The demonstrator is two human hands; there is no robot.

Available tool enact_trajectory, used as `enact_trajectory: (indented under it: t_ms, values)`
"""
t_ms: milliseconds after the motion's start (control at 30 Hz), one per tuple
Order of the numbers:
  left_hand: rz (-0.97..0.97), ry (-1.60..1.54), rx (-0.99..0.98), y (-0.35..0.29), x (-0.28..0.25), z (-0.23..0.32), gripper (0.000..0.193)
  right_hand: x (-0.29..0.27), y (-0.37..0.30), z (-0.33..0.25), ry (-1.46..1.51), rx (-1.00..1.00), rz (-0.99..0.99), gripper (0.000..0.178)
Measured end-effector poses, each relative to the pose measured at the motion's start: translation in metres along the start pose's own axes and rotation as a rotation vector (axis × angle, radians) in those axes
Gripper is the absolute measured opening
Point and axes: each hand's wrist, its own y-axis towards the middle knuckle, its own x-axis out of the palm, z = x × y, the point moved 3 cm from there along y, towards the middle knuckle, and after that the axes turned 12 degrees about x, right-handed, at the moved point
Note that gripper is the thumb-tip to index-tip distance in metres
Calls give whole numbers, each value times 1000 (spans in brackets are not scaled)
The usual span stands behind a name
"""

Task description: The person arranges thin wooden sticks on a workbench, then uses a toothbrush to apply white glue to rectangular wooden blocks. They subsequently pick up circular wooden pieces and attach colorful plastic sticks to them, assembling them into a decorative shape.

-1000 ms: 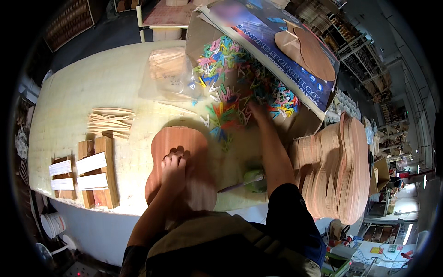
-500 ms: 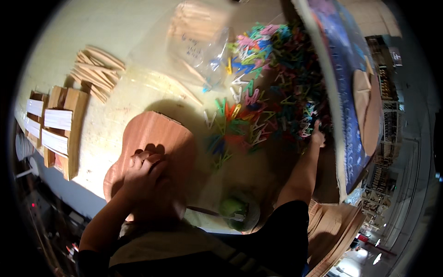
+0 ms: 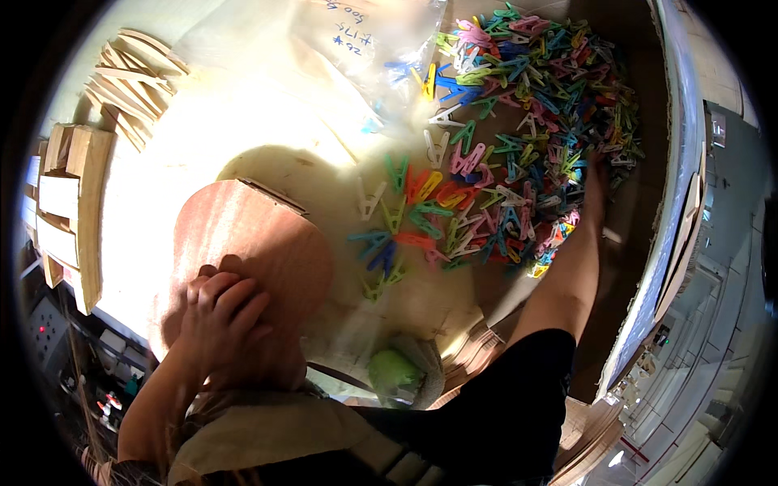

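Note:
A reddish-brown wooden ukulele body (image 3: 243, 215) lies on the table at the left of the pile. My left hand (image 3: 225, 312) is over its narrow waist, fingers bent and pressed on the wood. To the right, colourful plastic clothespins (image 3: 510, 154) are heaped and spread over the table, up against a cardboard wall (image 3: 666, 211). My right arm stretches along that wall, and my right hand (image 3: 596, 172) reaches into the far right of the heap. Its fingers are hidden among the clothespins, so what they hold is not visible.
Thin curved wooden strips (image 3: 130, 77) lie at the far left, with wooden blocks (image 3: 93, 178) nearer. A clear plastic bag (image 3: 381, 49) is behind the clothespins. Something green (image 3: 394, 374) sits at the near table edge. Wooden sheets (image 3: 596, 441) are stacked at the lower right.
The view has shifted and the table looks brighter. My right hand has gone farther forward into the clothespins. My left hand stays on the ukulele body.

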Motion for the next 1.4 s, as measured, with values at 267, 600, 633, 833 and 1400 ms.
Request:
enact_trajectory:
  t_ms: [267, 600, 633, 833, 1400]
  values:
    - [50, -44, 7, -1, -2, 3, 45, 60, -47, 12, 353, -75, -349, 76]
    - [59, -47, -6, 2, -6, 7, 41, -3, -272, -59, 229, -224, -464, 90]
    - [70, -14, 16, 2, -7, 6, 42, -14, -283, -59, 183, -267, -470, 90]
    - [131, -7, 50, 6, -10, 11, 40, -142, -402, -27, 662, -355, 109, 47]
    - [360, -200, 174, -30, -30, 18, 53, -14, -640, 129, 968, 453, 275, 94]
